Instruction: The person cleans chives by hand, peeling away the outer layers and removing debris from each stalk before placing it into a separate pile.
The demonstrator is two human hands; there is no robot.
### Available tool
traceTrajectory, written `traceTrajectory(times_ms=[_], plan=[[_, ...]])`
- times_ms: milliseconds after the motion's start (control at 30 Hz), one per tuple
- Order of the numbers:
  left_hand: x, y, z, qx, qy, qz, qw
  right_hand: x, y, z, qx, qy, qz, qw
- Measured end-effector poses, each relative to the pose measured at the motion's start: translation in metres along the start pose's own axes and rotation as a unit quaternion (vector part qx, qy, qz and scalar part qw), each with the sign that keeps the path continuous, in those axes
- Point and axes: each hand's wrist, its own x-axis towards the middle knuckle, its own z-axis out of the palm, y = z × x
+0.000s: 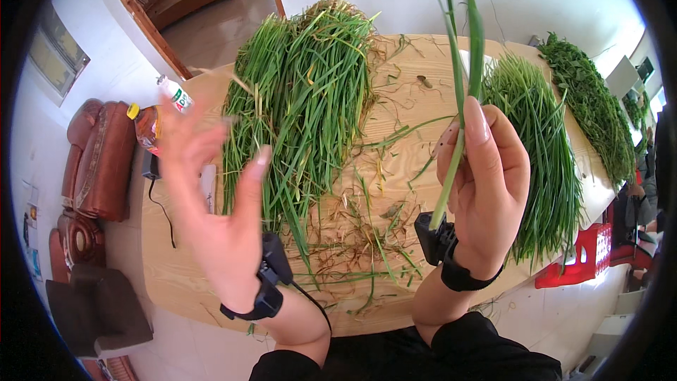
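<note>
My right hand (pixel 490 183) pinches a green Chinese chive stalk (pixel 477 49) between thumb and fingers, its pale base pointing down and its leaves rising. Smeared by motion, my left hand (pixel 215 197) is raised with its fingers spread. A thin straw-coloured strip shows near its fingertips; whether it touches them I cannot tell. Beyond that hand lies a large loose heap of chives (pixel 303 92) with some yellowed leaves. A neater pile of chives (pixel 532 155) sits behind and right of my right hand. Between the piles, withered trimmings (pixel 367 233) are scattered over the wooden table (pixel 412 106).
Another leafy green heap (pixel 592 106) covers the table's right end. On the left edge stand a white bottle (pixel 173 92), a yellow-capped bottle (pixel 147 127) and a black box with a cable (pixel 151 166). A red plastic crate (pixel 582 261) is below the right edge. Both my wrists wear black strapped devices.
</note>
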Motion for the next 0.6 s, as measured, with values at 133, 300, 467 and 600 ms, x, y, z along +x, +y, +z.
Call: traceTrajectory(times_ms=[133, 300, 467, 600], plan=[[0.002, -0.018, -0.025, 0.033, -0.001, -0.015, 0.999, 0.0, 0.0, 0.0, 0.007, -0.013, 0.017, 1.0], [0.0, 0.003, -0.008, 0.016, -0.006, -0.02, 1.0, -0.003, -0.001, 0.006, 0.018, -0.012, 0.026, 0.999], [-0.004, 0.017, 0.002, -0.133, -0.215, -0.006, 0.968, -0.004, -0.002, 0.009, 0.065, -0.049, 0.047, 0.996], [-0.009, 0.027, 0.012, -0.077, -0.303, -0.009, 0.95, -0.005, 0.006, 0.008, 0.091, -0.098, 0.032, 0.99]])
